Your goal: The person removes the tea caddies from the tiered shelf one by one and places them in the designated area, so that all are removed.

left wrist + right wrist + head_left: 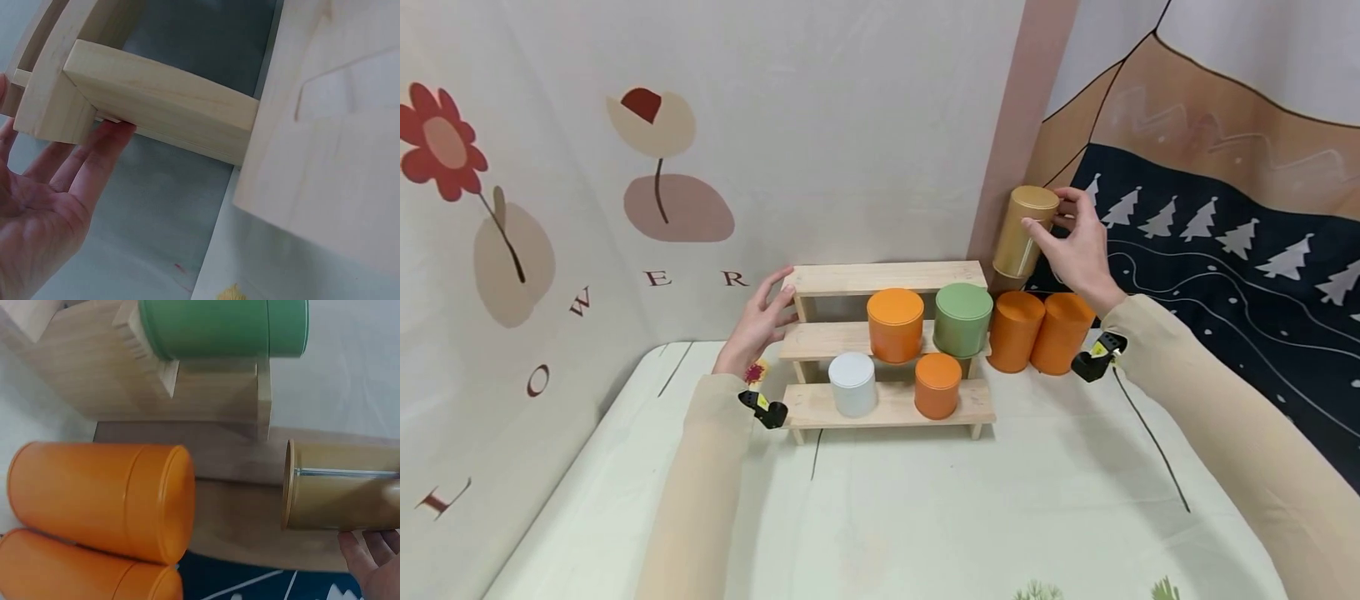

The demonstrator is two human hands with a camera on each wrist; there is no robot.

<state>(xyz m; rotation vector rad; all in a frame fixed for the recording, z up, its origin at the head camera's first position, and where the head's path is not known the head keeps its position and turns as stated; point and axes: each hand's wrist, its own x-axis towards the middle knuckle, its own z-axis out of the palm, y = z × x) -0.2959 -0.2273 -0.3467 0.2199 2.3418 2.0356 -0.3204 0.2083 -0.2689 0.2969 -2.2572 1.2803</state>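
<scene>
My right hand (1078, 242) grips a gold canister (1018, 242) near its top, thumb on the near side. The canister is slightly tilted and raised above two orange canisters (1011, 342) that stand side by side, right of a wooden three-step rack (887, 277). With fairly straight fingers, my left hand (760, 321) touches the left end of the rack's top step; in the left wrist view its fingertips (119, 130) meet the wooden side frame (162, 94). On the middle step are a larger orange canister (895, 329) and a green canister (962, 323).
The bottom step holds a white canister (853, 387) and a small orange canister (937, 387). A pale cloth (880, 517) covers the table. Behind the rack hangs a printed curtain (850, 125), with a dark tree-patterned fabric (1225, 275) at the right.
</scene>
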